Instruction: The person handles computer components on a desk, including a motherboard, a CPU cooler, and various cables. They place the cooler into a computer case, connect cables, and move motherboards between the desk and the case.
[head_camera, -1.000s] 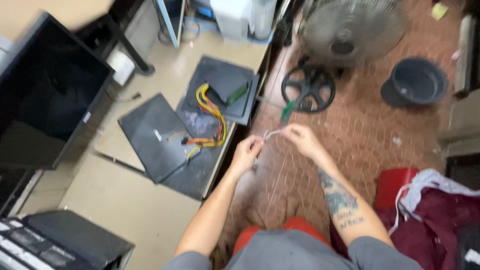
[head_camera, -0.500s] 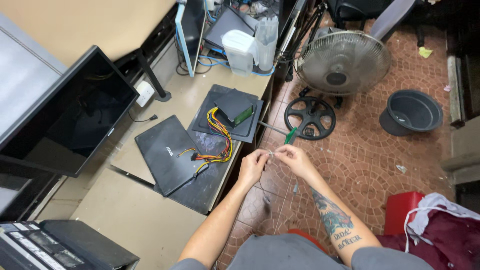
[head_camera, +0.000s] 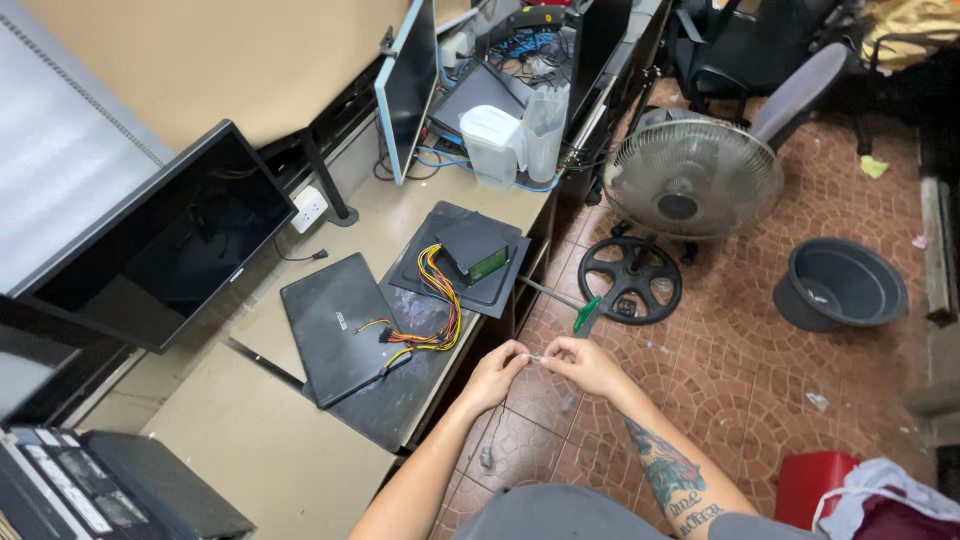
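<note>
My left hand (head_camera: 494, 373) and my right hand (head_camera: 583, 364) meet over the tiled floor, just off the desk's edge. Between their fingertips they pinch a small thin pale piece (head_camera: 536, 357), too small to name. A screwdriver (head_camera: 565, 303) with a green handle lies at the desk's edge just beyond my hands. On the desk (head_camera: 270, 460) to the left lie a dark closed laptop (head_camera: 335, 325) and a bundle of yellow, red and orange wires (head_camera: 437, 310) running to a dark panel with a green circuit board (head_camera: 488, 264).
A large black monitor (head_camera: 160, 240) stands at the left, a second thin monitor (head_camera: 405, 85) further back. A standing fan (head_camera: 692, 180) with a round black base (head_camera: 630, 280), a grey tub (head_camera: 840, 285) and a red container (head_camera: 815, 485) occupy the floor. An office chair (head_camera: 780, 60) stands behind.
The view has tilted up and pulled back, showing more of the desk and the fan. My hands stay together on the small piece, now lower in the frame.
</note>
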